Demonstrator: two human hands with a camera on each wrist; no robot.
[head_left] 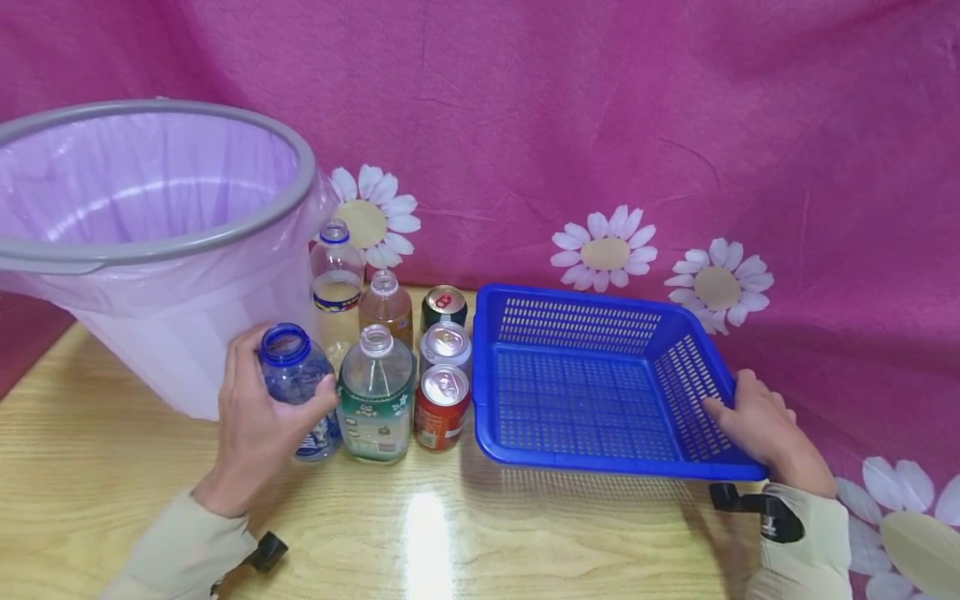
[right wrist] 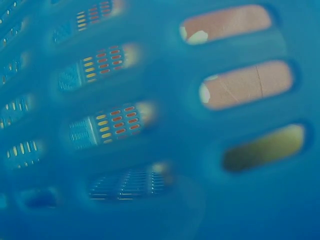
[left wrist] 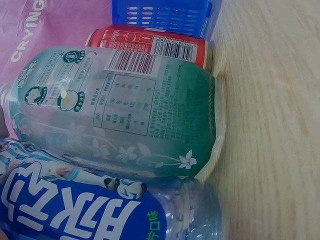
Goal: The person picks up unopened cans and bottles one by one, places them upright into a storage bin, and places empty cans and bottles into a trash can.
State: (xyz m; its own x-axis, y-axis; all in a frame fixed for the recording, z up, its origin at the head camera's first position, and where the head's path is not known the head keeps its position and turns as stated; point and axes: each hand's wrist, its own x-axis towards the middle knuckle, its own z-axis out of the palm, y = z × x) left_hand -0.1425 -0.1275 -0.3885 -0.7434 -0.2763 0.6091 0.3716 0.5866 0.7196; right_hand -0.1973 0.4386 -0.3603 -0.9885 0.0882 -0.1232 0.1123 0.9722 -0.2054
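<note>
My left hand [head_left: 258, 417] grips a clear blue plastic bottle [head_left: 296, 379] without a cap; thumb and fingers are on opposite sides below its neck. In the left wrist view the label of this bottle [left wrist: 75, 205] is blue with white characters. Right beside it stands a green-labelled plastic bottle [head_left: 377, 400], open at the top. On the right, my right hand [head_left: 765, 429] holds the right rim of a blue plastic basket [head_left: 592, 400], thumb over the inside. Nothing lies in the basket. Its slotted wall [right wrist: 175, 145] fills the right wrist view.
A red can [head_left: 442, 408], a silver-topped can [head_left: 446, 343] and a dark can [head_left: 444, 307] line the basket's left side. Behind are an amber-tinted bottle [head_left: 386, 312] and a clear bottle [head_left: 337, 271]. A large lined bin [head_left: 202, 325] stands at left, before a pink floral cloth [head_left: 480, 125].
</note>
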